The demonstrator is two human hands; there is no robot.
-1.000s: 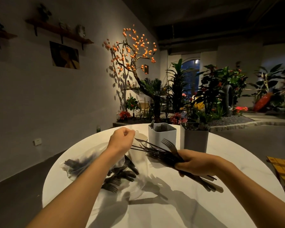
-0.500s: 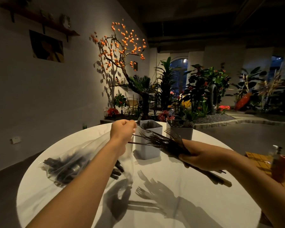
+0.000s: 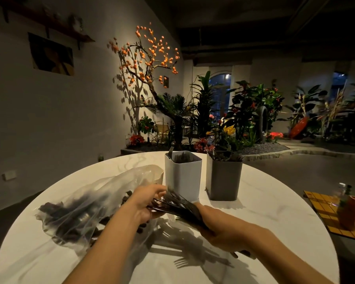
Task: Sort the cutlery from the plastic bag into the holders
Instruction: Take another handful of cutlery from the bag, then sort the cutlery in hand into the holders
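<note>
Forks [image 3: 179, 208] sit bunched in the right hand [image 3: 219, 226], tines gripped by the left hand [image 3: 146, 203]. Beyond, both holders [image 3: 182, 177] hold some cutlery; left of the grip, the bag [image 3: 86, 210] remains well stocked.

This looks like a dim café or show room, though the light is too low to be sure. A round white table [image 3: 264, 212] stands near an indoor garden bed [image 3: 223, 128] full of leafy plants and bright flowers. A tree with orange lanterns [image 3: 150, 56] glows beside the wall. A picture [image 3: 51, 55] hangs under a shelf [image 3: 49, 19].
</note>
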